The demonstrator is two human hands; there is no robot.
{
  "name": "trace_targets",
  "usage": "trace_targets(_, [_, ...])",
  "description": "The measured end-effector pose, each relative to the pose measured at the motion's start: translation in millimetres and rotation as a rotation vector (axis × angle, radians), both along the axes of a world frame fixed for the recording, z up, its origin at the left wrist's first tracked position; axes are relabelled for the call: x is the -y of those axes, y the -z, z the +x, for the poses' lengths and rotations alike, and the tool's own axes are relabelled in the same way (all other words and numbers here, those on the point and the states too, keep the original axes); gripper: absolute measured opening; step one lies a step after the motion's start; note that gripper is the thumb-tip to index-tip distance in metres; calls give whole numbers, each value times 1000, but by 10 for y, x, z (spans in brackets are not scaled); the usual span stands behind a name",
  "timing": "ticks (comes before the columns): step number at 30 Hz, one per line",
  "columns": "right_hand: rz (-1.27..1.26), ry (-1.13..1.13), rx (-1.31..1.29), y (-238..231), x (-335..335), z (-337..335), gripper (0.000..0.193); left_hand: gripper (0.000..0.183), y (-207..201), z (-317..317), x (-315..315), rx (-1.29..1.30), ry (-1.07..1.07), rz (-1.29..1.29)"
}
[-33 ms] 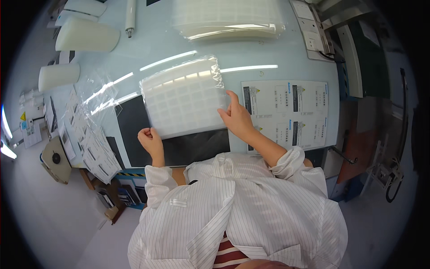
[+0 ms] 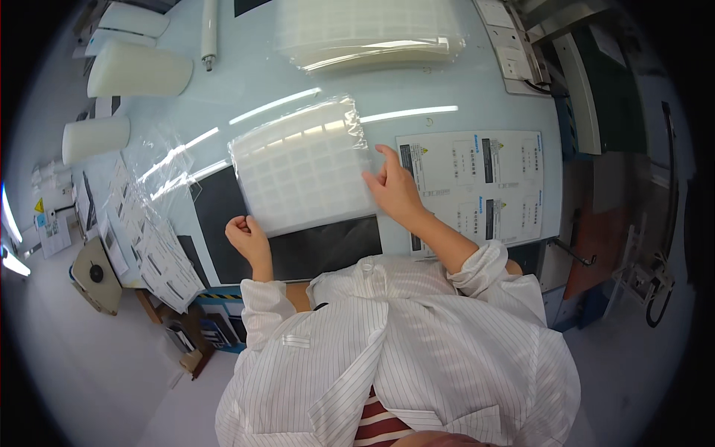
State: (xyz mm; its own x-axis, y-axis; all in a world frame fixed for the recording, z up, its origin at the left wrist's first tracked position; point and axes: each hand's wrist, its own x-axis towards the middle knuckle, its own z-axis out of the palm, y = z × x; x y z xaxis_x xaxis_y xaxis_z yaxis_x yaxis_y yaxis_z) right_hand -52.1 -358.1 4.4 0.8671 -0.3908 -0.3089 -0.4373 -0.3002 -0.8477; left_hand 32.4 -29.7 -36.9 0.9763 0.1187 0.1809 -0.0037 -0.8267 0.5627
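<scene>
A stack of white gridded trays sealed in a clear plastic bag (image 2: 302, 167) lies on a black mat (image 2: 328, 249) on the pale blue table. My left hand (image 2: 246, 237) is curled around the stack's near left corner. At the stack's right edge, my right hand (image 2: 395, 190) grips the bag with its thumb and fingers, the index finger raised. Both white striped sleeves come in from below.
A bigger bagged tray stack (image 2: 372, 30) lies at the far edge. White foam rolls (image 2: 138, 71) (image 2: 95, 138) and a white tube (image 2: 209, 30) sit at far left. Loose clear bags (image 2: 160, 160) and printed label sheets (image 2: 160, 257) lie left; a printed sheet (image 2: 484, 182) is right.
</scene>
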Motion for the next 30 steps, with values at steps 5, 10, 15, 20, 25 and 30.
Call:
trace_targets(5, [463, 665, 483, -212, 1070, 594, 27, 16, -544, 527, 1070, 124, 246, -186])
trace_targets(10, [873, 758, 459, -417, 1738, 852, 20, 13, -1074, 855, 2396, 270, 692, -327])
trace_targets(15, [936, 680, 512, -347, 1762, 873, 20, 24, -1232, 921, 3363, 410, 1044, -294])
trace_targets(20, [1039, 602, 564, -376, 1644, 872, 21, 31, -1158, 1060, 3833, 533, 1161, -88])
trace_targets(25, [1166, 520, 658, -372, 1595, 892, 23, 23, -1141, 1143, 3835, 538, 1184, 58])
trace_targets(30, [1171, 493, 661, -478, 1476, 903, 24, 16, -1250, 1196, 3707, 513, 1233, 52])
